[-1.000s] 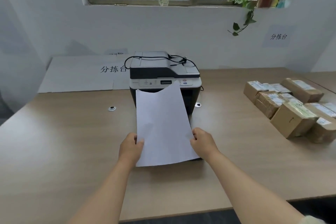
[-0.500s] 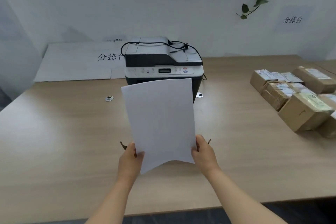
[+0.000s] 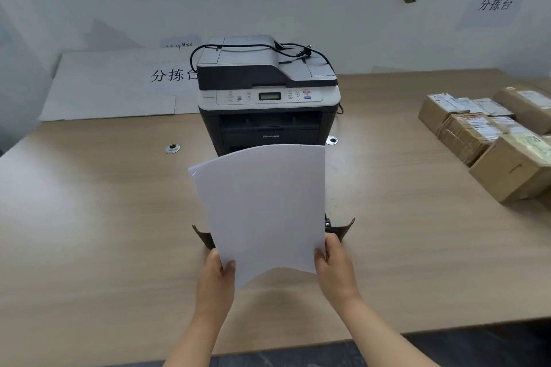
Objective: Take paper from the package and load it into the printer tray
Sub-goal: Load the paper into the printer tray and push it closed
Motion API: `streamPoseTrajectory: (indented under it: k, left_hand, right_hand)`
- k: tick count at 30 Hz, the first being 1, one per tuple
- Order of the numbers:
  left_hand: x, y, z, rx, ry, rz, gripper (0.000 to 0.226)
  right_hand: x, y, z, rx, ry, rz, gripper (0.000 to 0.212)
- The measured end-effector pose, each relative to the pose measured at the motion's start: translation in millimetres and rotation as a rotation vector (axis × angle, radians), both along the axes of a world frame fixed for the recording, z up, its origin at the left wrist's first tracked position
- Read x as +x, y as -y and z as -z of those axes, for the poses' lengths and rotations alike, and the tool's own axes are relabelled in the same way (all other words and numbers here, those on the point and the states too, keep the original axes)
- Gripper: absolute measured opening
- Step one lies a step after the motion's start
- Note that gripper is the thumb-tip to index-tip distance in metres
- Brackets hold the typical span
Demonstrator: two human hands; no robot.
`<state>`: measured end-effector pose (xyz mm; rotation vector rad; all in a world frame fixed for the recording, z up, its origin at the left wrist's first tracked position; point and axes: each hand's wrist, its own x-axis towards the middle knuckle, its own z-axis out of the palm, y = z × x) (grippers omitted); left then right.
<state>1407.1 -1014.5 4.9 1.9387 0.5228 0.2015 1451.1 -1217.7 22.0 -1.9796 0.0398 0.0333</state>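
Two bare hands hold a sheaf of white paper (image 3: 262, 211) above a wooden table (image 3: 89, 232), each pinching one lower corner: the left hand (image 3: 219, 280) with thumb over the front face, the right hand (image 3: 335, 268) with thumb on the right edge. Whether this is one sheet or a thin stack cannot be told. The paper stands nearly upright, its bottom edge bowed upward between the hands and its upper left corner curling.

Just behind the paper, the dark printer tray (image 3: 340, 229) lies pulled out on the table, only its two front corners showing at either side; its interior is hidden. Beyond it stands the printer (image 3: 268, 104), a black cable looped over its lid. Far right, brown cardboard boxes (image 3: 492, 140) sit grouped on the table; no paper package is identifiable.

The step appears to be lowering the paper into the tray. Done well, it likely calls for laying the sheets flat, far edge first, squared between the tray's side walls, with the bow and curl eased out before release. A skewed or buckled load could well jam at feeding.
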Motion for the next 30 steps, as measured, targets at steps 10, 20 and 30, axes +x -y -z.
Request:
streamPoseTrajectory:
  k: [10,20,30]
  left_hand:
    - [-10,4,36,-0.035,-0.052,-0.065,0.028]
    - [-9,5,37,-0.023,-0.084,-0.073,0.032]
    - [-11,0,37,-0.037,-0.162,-0.084,0.032]
  right_hand:
    - [-18,0,44,0.13,-0.128,0.088,0.041]
    - [-20,-3,45,0.073,-0.13,0.071,0.041]
    - [-17,-6,44,-0.042,-0.162,0.074,0.037]
